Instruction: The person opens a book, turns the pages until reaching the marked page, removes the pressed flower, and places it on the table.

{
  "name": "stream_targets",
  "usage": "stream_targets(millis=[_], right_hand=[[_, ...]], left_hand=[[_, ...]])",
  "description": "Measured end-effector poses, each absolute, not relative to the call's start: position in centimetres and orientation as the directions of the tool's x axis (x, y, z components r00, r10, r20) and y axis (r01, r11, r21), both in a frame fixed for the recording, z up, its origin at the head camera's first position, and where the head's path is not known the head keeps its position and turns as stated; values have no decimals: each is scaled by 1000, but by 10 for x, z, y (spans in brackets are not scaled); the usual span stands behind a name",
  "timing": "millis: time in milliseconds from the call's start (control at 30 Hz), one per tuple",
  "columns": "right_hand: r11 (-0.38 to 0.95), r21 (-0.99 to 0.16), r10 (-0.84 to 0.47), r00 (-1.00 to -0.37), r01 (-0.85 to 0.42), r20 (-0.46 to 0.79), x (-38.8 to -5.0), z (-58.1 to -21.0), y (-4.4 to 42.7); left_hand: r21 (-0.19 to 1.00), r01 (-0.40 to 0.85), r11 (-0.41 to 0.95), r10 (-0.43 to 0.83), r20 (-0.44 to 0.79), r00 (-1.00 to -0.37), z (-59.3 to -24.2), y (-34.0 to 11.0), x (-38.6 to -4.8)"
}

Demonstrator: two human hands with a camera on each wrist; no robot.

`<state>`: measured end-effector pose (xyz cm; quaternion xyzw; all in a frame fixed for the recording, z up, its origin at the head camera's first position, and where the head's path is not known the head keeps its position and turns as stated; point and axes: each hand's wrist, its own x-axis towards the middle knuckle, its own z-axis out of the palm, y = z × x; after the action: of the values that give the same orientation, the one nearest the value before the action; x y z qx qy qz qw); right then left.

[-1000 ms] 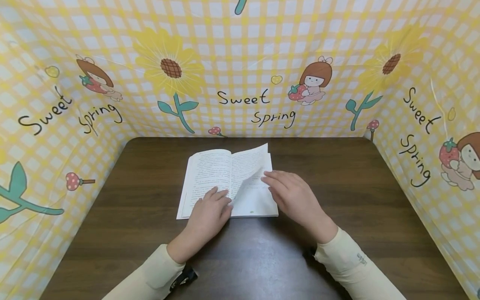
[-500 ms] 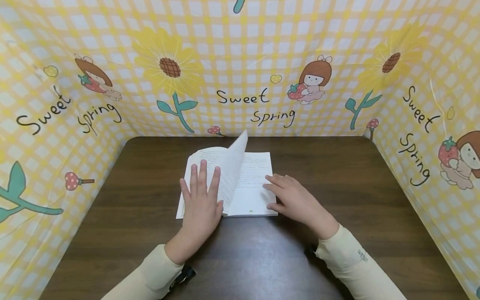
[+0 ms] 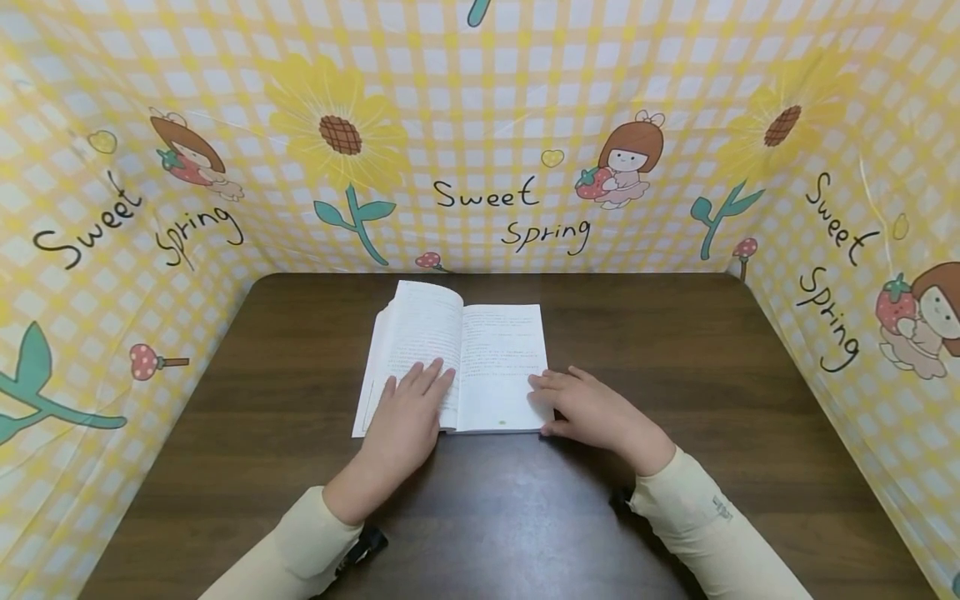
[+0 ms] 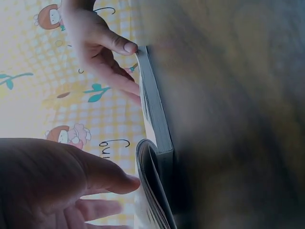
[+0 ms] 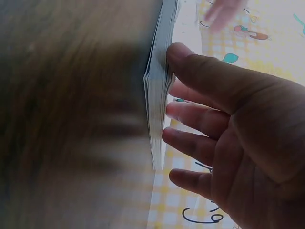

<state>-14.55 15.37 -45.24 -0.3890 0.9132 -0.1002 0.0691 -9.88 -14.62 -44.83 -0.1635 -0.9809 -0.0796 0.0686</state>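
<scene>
An open book (image 3: 501, 354) with printed white pages lies on the dark wooden table. Over the lower part of its left page rests my left hand (image 3: 405, 417), fingers extended toward the far edge. That left page bows up a little at its far corner. At the right page's lower outer corner is my right hand (image 3: 596, 408), its fingertips touching the page. The right wrist view shows the thumb (image 5: 178, 55) at the book's edge (image 5: 156, 114) and the other fingers spread apart. In the left wrist view the thumb (image 4: 126, 183) touches the curved pages near the spine.
The brown table (image 3: 480, 517) extends around the book on every side. A yellow checked cloth (image 3: 480, 108) with printed flowers and girls hangs along the back and both sides.
A page that was lifted on the right has turned over to the left side. My left hand moved off, then came down on it. My right hand let go and slid slightly nearer me.
</scene>
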Motion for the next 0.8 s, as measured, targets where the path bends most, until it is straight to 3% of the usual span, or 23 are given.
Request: stream_targets(millis=[233,467,800], right_hand=[[645,-166,-760,-649,-746,-39,-145,-449,156],[544,8,-836,-542,-839,86,-144,-447,154],[551,45,-791,-503,-834,349,-146,-443,151]], left_hand=[[164,310,936,305,60,-951,-450,-147,-99],[202,286,936,286,31,-958,-452,-146,-101],[192,523,831,513,104,-852,-450,-144,-102]])
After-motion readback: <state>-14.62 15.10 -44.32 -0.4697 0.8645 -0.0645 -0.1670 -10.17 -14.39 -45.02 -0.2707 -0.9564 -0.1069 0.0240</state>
